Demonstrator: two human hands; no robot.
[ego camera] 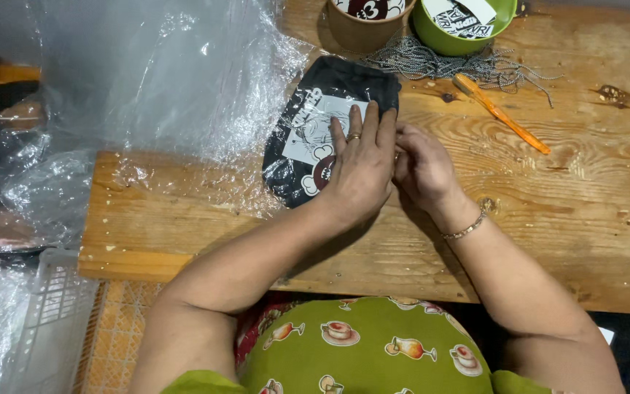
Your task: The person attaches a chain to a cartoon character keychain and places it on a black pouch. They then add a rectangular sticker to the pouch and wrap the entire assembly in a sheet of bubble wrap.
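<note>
Far left: white crate (52, 306) below the tabletop (592, 219) edge, loose clear film (162, 80) heaped over the left end.

Centre: black pouch (308, 138) with a white-and-red print lies flat on the tabletop, partly on the film. Long axis runs diagonal, from lower left near you up to the right, top end pointing at the brown cup (362, 25).

Your left hand (359, 171) lies flat on the pouch's right half, fingers spread and pressing, nothing clamped. Your right hand (421, 164) is tucked against the pouch's right edge, just behind the left; fingers are hidden, so I cannot tell if they pinch anything.

Handling, my read: soft, light, limp cloth, and glossy like it's film-wrapped, so likely slippery. It will sag if lifted by one corner. Take it by both long edges or keep a flat palm on it.

Right: green bowl (464, 25) beside the cup, both holding printed cards. Ball chain (439, 62) piled in front of them. Orange cutter (501, 113) lies diagonal, well apart from your hands.
</note>
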